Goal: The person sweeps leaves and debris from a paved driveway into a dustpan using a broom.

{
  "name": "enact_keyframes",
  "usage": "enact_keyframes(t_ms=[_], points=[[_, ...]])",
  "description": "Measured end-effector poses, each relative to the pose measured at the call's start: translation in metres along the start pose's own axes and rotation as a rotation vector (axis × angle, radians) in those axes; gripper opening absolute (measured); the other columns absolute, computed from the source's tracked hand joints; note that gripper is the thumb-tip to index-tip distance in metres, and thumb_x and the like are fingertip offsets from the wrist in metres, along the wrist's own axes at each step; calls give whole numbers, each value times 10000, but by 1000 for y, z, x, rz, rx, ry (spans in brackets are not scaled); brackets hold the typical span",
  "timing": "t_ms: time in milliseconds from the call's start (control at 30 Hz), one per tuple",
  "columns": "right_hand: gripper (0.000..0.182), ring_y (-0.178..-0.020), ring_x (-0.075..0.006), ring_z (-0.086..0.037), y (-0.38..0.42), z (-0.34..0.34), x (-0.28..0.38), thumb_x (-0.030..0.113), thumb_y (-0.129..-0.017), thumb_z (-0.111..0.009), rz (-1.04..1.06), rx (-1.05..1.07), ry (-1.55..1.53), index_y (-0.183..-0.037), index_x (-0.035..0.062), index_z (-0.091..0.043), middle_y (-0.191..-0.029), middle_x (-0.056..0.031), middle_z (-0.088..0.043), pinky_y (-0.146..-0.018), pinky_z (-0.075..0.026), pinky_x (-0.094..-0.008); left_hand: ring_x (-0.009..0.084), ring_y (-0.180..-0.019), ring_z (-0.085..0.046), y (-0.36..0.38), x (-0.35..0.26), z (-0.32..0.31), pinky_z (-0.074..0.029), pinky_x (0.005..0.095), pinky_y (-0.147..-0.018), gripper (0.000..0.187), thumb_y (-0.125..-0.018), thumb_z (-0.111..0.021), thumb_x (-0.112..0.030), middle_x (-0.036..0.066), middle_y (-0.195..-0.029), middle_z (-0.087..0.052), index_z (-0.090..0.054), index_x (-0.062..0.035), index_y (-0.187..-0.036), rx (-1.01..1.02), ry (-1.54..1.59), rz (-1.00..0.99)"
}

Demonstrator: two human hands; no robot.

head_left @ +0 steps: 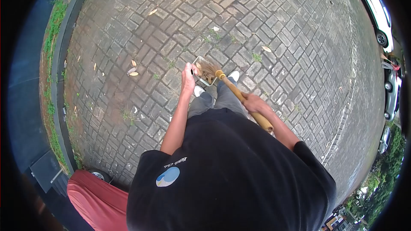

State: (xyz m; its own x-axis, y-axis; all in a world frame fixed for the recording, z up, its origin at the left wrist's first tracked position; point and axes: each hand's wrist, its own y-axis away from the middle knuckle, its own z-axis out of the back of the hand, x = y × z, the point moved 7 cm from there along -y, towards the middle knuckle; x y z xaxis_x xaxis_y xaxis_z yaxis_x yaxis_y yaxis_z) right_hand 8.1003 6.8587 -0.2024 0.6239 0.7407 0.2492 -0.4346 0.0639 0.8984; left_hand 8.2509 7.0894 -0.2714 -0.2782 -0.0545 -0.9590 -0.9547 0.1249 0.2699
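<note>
My right hand point(255, 103) is wrapped round the thick bamboo handle of a broom point(233, 87), which slants from beside my right hip toward my feet. Its brown bristles reach into a pale-rimmed dustpan point(210, 84) in front of my shoes. Dry brown leaves point(209, 78) lie in the pan, partly covered by the bristles. My left hand point(189, 75) is closed at the pan's left side, with a dark handle end showing by the fingers.
Brick paving point(291, 30) spreads all round, with scattered fallen leaves point(133, 73) and small grass tufts point(256, 57). A kerb point(60, 72) runs along the left. A red-covered vehicle point(96, 199) stands at lower left; a white car point(374, 6) and others are parked at the right.
</note>
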Motion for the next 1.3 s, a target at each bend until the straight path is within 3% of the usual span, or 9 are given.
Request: enact_keyframes(t_ms=[133, 233, 367, 433, 567, 667, 967, 1167, 1300], points=[[512, -517, -166, -556, 10, 14, -15, 230, -869, -407, 5, -63, -247, -1363, 111, -348, -664, -72, -529, -516, -492, -316, 138, -613, -398, -5, -4, -5, -316, 282, -622, 541, -903, -241, -484, 13, -597, -430, -433, -69, -614, 19, -15, 15], [506, -533, -214, -598, -36, 8, -16, 189, -847, -394, 8, -157, -314, -1346, 108, -364, -791, -169, -615, -554, -513, -353, 137, -608, -392, -10, 3, -11, -312, 281, -618, 531, -901, -244, -477, 11, -595, -426, -428, -75, -608, 3, 51, 7], [482, -525, -224, -586, -108, -1, -25, 166, -836, -386, 78, -207, -334, -1312, 86, -395, -761, -160, -599, -535, -505, -348, 153, -605, -408, -11, 0, -24, -321, 295, -637, 505, -888, -262, -466, 25, -564, -412, -386, -85, -580, 36, 57, -18], [454, -513, -215, -566, -110, -4, -23, 145, -824, -388, 90, -16, -452, -1270, 70, -430, -708, -127, -569, -502, -488, -336, 140, -596, -394, -12, 4, -29, -306, 287, -615, 489, -889, -271, -442, 16, -567, -411, -401, -80, -587, 57, 76, -22], [474, -481, -147, -530, -54, 0, -46, 166, -846, -424, 8, 138, -592, -1312, 81, -416, -666, -82, -534, -450, -452, -300, 127, -578, -385, -14, 8, -30, -293, 275, -586, 451, -885, -292, -399, 11, -558, -403, -400, -86, -579, -3, 239, -19], [461, -485, -134, -518, 12, 7, -56, 186, -884, -420, -23, 104, -586, -1337, 104, -394, -669, -71, -530, -441, -445, -287, 122, -564, -379, -17, -1, -31, -287, 273, -565, 424, -876, -305, -365, 14, -547, -397, -390, -86, -568, 5, 287, -46], [496, -471, -111, -469, 60, 16, -112, 241, -932, -405, -77, -152, -1202, -1404, 170, -268, -718, -37, -496, -418, -420, -246, 133, -565, -335, -27, -27, -87, -272, 287, -578, 406, -879, -321, -353, 11, -538, -329, -343, -98, -564, 161, 232, -69], [512, -455, -150, -474, -15, 71, -192, 226, -915, -427, -85, -409, -1309, -1400, 156, -275, -722, -63, -521, -416, -433, -282, 148, -567, -329, -66, -51, -174, -267, 298, -583, 417, -874, -299, -352, 24, -535, -316, -310, -86, -553, 280, 226, -75], [517, -489, -192, -561, -75, 132, -251, 224, -873, -418, -135, -620, -1206, -1364, 87, -328, -670, -106, -543, -462, -486, -331, 155, -570, -319, -94, -48, -247, -263, 305, -582, 414, -861, -283, -362, 26, -531, -304, -288, -85, -553, 317, 254, -8]])
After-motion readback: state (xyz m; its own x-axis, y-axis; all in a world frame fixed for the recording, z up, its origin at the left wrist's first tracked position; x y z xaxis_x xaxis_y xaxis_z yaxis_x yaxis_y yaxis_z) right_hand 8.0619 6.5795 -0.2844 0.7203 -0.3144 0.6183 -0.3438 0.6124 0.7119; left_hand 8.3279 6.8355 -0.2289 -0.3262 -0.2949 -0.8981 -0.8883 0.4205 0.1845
